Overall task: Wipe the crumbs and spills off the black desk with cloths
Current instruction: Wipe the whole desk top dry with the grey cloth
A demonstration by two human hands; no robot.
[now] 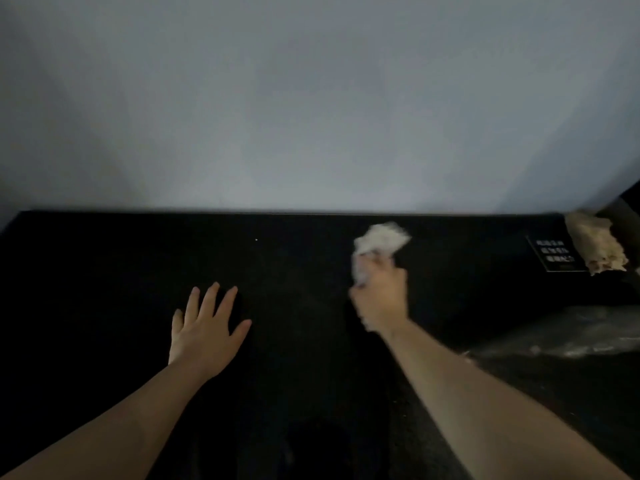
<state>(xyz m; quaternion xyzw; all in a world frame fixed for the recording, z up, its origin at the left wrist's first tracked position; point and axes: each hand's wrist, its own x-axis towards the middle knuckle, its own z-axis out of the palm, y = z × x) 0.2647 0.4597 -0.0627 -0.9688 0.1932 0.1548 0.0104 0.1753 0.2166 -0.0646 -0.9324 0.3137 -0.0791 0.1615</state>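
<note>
The right hand [379,296] and the white cloth [379,239] it grips are blurred, so the cloth's folds cannot be made out. The fingers are curled round its lower part, and the crumpled upper part sticks out past them toward the wall [311,98]. The black surface [104,258] is so dark that crumbs barely show: one white speck [256,239] lies near its far edge, and a pale, cloudy smear [571,334] spreads at the right, cut off by the frame. White lettering on a small black card [554,254] is too small to read. A beige cloth [597,245] lies bunched just beside that card. The left hand [204,327] rests flat on the surface, fingers straight and spread, well apart from the white cloth
</note>
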